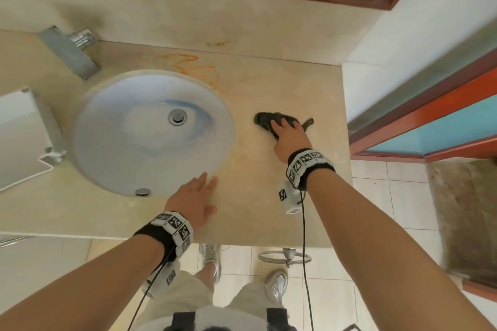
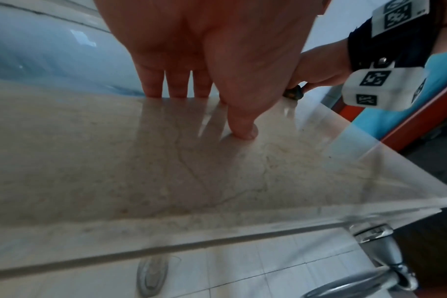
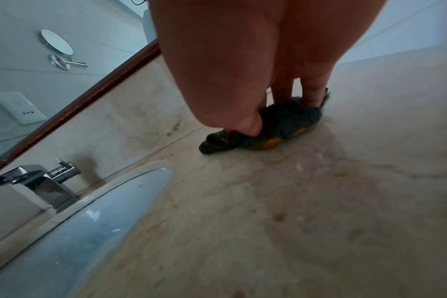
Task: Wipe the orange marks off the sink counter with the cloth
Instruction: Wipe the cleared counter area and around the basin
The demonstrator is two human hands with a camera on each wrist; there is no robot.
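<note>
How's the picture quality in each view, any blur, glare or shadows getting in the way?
Head view: bright, fisheye-bent edges, orange marks readable. Left wrist view: left hand casts a soft shadow on the glossy counter; near edge smeared. Right wrist view: dim, right hand backlit, cloth fairly sharp, foreground blurred.

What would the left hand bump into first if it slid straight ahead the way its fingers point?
Probably nothing solid: the left hand lies flat on the counter, fingertips at the rim of the sink basin, so it would likely slip over the edge into the bowl.
</note>
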